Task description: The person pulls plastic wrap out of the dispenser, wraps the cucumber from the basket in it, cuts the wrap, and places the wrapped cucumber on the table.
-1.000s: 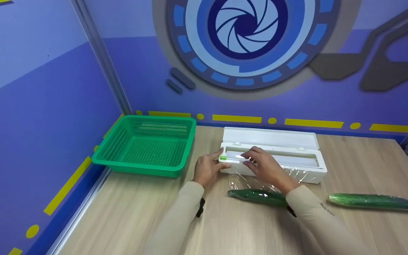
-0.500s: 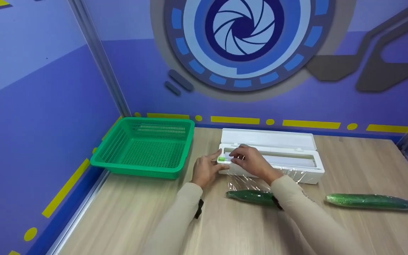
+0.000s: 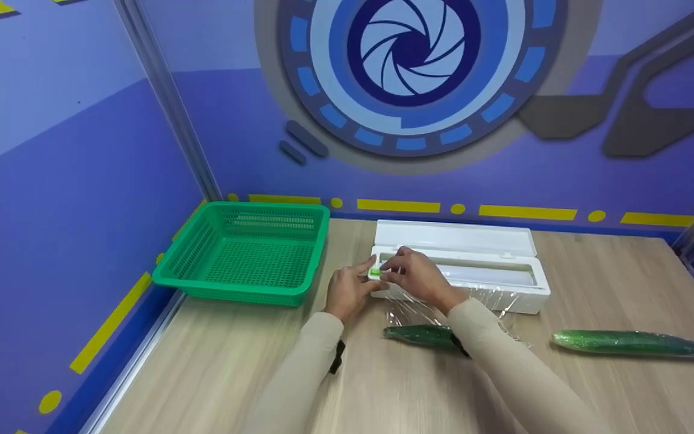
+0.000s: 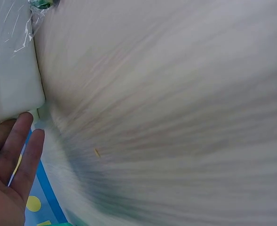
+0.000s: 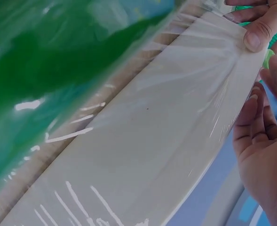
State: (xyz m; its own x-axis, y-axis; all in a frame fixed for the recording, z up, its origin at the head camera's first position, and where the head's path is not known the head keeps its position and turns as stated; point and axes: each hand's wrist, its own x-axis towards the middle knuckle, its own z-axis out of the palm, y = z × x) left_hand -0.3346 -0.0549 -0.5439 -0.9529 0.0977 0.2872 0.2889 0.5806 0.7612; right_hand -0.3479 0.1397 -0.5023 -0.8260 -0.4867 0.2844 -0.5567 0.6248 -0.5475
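Note:
A white cling film box (image 3: 473,295) with its lid raised stands on the table, a roll (image 3: 485,275) inside. My left hand (image 3: 347,291) grips the box's left end, thumb at the front; its other fingers lie against the end in the left wrist view. My right hand (image 3: 416,277) has its curled fingertips at the green slider (image 3: 375,272) on that end and appears to pinch it. Clear film (image 5: 190,84) runs down the box front to a cucumber (image 3: 416,335), partly hidden by my right sleeve. Another cucumber (image 3: 633,343), wrapped in film, lies to the right.
A green plastic basket (image 3: 241,293) stands at the back left, beside the left wall. Printed panels (image 3: 347,175) border the table at the back and left. Bare wood table (image 3: 395,398) shows in front of the box.
My right hand has moved left along the box top to the green slider. My left hand has stayed at the box's left end. The head view has shifted slightly.

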